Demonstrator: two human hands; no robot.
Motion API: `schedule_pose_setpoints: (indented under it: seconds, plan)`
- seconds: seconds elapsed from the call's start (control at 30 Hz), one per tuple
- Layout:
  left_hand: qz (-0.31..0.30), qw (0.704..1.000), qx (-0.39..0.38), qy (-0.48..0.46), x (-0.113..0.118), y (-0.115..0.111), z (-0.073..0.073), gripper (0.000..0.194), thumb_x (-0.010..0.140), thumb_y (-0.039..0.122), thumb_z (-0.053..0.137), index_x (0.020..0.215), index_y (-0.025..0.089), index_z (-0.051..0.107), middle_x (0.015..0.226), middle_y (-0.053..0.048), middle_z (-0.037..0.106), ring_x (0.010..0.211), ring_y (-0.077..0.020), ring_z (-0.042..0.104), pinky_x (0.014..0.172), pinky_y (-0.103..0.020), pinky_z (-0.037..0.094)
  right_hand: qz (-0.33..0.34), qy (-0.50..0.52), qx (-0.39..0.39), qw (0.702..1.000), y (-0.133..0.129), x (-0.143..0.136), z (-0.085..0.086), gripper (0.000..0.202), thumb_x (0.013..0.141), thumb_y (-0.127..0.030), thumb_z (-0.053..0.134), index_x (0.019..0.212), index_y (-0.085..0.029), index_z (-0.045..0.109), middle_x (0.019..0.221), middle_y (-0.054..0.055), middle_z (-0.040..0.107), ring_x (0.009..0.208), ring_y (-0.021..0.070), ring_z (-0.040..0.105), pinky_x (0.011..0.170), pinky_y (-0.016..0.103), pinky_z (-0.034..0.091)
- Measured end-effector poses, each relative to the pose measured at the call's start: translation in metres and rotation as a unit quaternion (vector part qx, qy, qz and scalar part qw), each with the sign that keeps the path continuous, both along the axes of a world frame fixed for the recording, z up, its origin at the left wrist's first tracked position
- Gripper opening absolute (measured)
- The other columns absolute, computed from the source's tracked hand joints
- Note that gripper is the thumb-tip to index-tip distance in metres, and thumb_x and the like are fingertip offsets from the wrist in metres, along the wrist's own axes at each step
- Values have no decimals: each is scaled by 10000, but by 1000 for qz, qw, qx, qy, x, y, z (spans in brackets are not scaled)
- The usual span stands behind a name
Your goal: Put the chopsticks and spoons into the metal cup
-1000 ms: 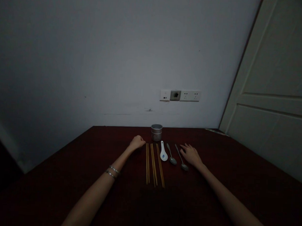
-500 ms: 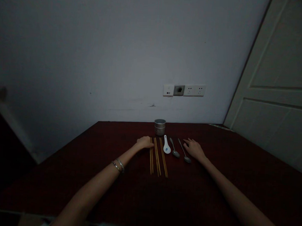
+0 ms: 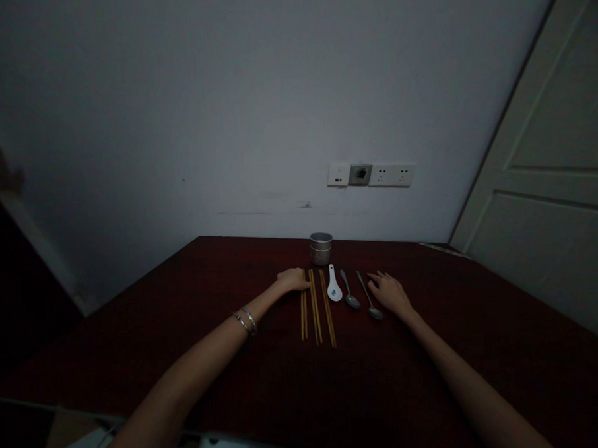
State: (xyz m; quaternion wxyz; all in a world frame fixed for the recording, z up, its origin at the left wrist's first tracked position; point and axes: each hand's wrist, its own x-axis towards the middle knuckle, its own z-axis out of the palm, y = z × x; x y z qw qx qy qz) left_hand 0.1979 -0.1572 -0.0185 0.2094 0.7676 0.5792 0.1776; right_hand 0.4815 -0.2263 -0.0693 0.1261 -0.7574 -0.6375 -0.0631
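Several wooden chopsticks (image 3: 316, 307) lie in three pairs on the dark red table. My left hand (image 3: 293, 279) is at the upper end of the leftmost pair (image 3: 303, 317), its fingers curled and partly hidden. To the right of the chopsticks lie a white spoon (image 3: 334, 289), a metal spoon (image 3: 352, 300) and a longer metal spoon (image 3: 374, 311). My right hand (image 3: 388, 291) rests with spread fingers beside the longer spoon's handle, holding nothing. A metal cup (image 3: 320, 249) with holes low in its side stands upright behind the chopsticks.
The table (image 3: 252, 380) meets a pale wall (image 3: 254, 116) at its back edge. Sockets (image 3: 391, 175) are set in the wall above. A panelled door (image 3: 557, 215) stands at the right. At the far left is a blurred object (image 3: 1, 171).
The whole view has shifted slightly. The lower ends of the leftmost chopstick pair are a little farther apart. My right hand remains beside the longer metal spoon.
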Motion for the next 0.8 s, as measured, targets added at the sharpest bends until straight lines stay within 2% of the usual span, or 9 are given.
schedule_pose_setpoints:
  seconds: [0.2, 0.33, 0.57, 0.67, 0.8]
  plan:
    - [-14, 994, -11, 105, 4, -7, 3, 322, 605, 429, 658, 819, 188, 671, 939, -137, 678, 930, -277, 617, 744, -302, 454, 2, -3, 6, 1000, 0, 0, 1, 457, 857, -330, 343, 1250, -173, 516, 1321, 128, 463, 1229, 269, 390, 985, 381, 304]
    - [-35, 987, -5, 160, 5, -11, 4, 386, 677, 473, 578, 937, 198, 655, 1009, -119, 661, 952, -256, 612, 726, -286, 469, 11, -4, 18, 1000, -2, 0, 1, 461, 853, -328, 341, 1244, -163, 522, 1311, 140, 471, 1219, 273, 403, 975, 386, 319]
    - [-33, 987, 26, 154, 7, -14, 9, 370, 688, 437, 556, 902, 153, 658, 946, -131, 667, 884, -242, 630, 654, -250, 471, 13, 4, 21, 1000, -3, -1, 2, 459, 850, -329, 347, 1236, -162, 531, 1314, 147, 465, 1228, 272, 396, 980, 391, 312]
    - [-36, 989, 60, 128, 8, -16, 18, 331, 674, 417, 563, 850, 155, 660, 890, -121, 673, 836, -231, 636, 612, -235, 455, 11, 7, 19, 1000, -2, 0, 1, 459, 850, -334, 348, 1235, -165, 531, 1324, 148, 453, 1234, 275, 387, 980, 398, 312]
    - [-48, 989, 110, 80, 12, -18, 42, 281, 681, 388, 537, 748, 144, 658, 758, -114, 662, 726, -216, 632, 559, -239, 420, 5, 4, 20, 1000, -2, 0, 2, 460, 853, -338, 342, 1238, -171, 530, 1320, 145, 458, 1230, 281, 393, 974, 402, 322]
